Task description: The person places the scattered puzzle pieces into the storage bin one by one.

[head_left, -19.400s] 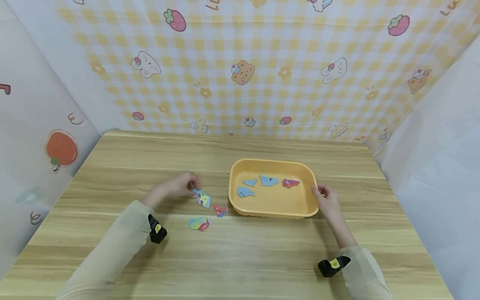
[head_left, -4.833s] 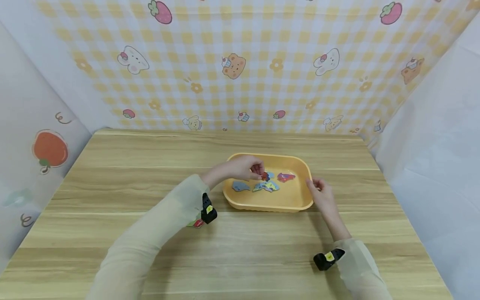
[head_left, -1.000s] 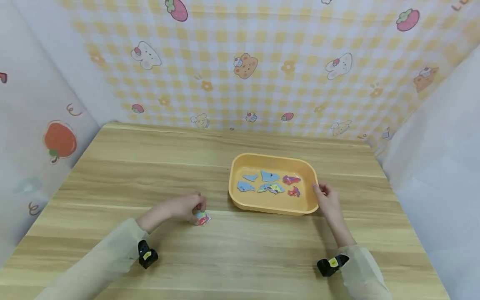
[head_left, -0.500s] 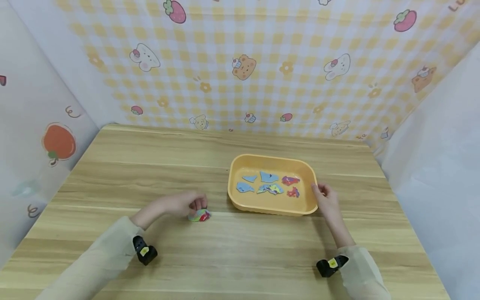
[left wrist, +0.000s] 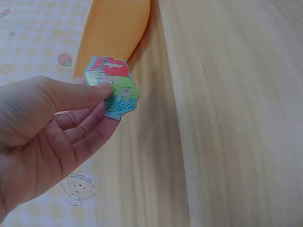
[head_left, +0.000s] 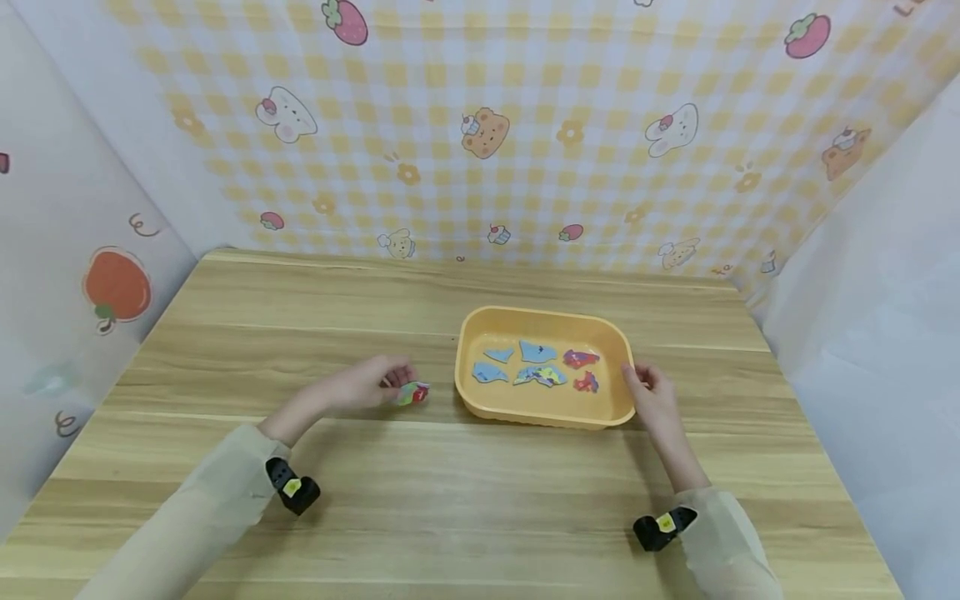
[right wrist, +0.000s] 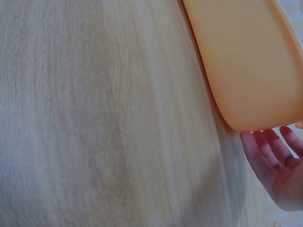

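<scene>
Between thumb and fingers, my left hand (head_left: 375, 382) pinches an irregular puzzle piece (left wrist: 118, 87), printed in red, green and blue. In the head view the piece is over the table, left of a shallow yellow tray (head_left: 540, 415). Fairly straight fingers of my right hand (right wrist: 279, 163) touch the tray's right end, fingertips right at the wall. Inside the tray lie three light blue pieces, one of them a small pointed piece (head_left: 498, 355), plus a blue-and-yellow piece (head_left: 540, 376), a red-purple piece (head_left: 581, 358) and a red piece (head_left: 587, 382).
The wooden table (head_left: 480, 508) runs back to a yellow checked cloth (head_left: 525, 192) with cartoon prints. White sheets flank it left and right. Small black cameras (head_left: 300, 492) are strapped at both wrists.
The left hand has placed a blue-and-yellow piece and a red piece in the tray, then lifted the red-green piece off the table and moved up and slightly right. The right hand stays at the tray.
</scene>
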Demonstrator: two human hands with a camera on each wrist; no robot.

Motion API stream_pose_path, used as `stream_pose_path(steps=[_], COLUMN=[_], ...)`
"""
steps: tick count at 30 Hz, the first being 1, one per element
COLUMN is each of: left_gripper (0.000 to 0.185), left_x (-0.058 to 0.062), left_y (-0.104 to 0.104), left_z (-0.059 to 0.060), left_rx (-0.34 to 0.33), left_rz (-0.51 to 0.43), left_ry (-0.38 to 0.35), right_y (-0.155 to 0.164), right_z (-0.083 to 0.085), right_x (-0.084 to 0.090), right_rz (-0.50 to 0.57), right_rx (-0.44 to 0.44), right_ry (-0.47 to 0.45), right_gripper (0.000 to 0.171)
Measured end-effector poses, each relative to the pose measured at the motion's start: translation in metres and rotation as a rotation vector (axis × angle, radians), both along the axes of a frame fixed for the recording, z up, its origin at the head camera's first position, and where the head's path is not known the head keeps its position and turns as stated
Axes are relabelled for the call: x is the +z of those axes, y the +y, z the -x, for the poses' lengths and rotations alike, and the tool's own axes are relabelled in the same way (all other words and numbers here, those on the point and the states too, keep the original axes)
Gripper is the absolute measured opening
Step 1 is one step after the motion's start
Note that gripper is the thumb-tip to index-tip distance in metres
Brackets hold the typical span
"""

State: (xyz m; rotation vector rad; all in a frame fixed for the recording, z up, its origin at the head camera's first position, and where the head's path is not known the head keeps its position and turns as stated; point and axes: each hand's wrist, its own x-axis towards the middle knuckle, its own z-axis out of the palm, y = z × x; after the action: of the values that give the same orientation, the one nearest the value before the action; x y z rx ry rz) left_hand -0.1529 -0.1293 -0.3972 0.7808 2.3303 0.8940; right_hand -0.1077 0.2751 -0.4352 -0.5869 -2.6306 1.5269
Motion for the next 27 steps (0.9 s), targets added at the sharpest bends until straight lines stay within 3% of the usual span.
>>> stream_pose_path(steps=[13, 27], left_gripper=[0.017, 0.016], left_x=[0.004, 0.018], left_y=[0.021, 0.033], left_z=[0.020, 0.029], left_rx=[0.023, 0.018], left_rz=[-0.047, -0.050], left_ry=[0.054, 0.102], right_y=[0.000, -0.001], right_z=[0.000, 0.001], right_x=[0.001, -0.001], right_rz=[0.010, 0.038], right_rx=[0.012, 0.000], right_ry=[-0.029, 0.008], right_gripper=[0.046, 0.039])
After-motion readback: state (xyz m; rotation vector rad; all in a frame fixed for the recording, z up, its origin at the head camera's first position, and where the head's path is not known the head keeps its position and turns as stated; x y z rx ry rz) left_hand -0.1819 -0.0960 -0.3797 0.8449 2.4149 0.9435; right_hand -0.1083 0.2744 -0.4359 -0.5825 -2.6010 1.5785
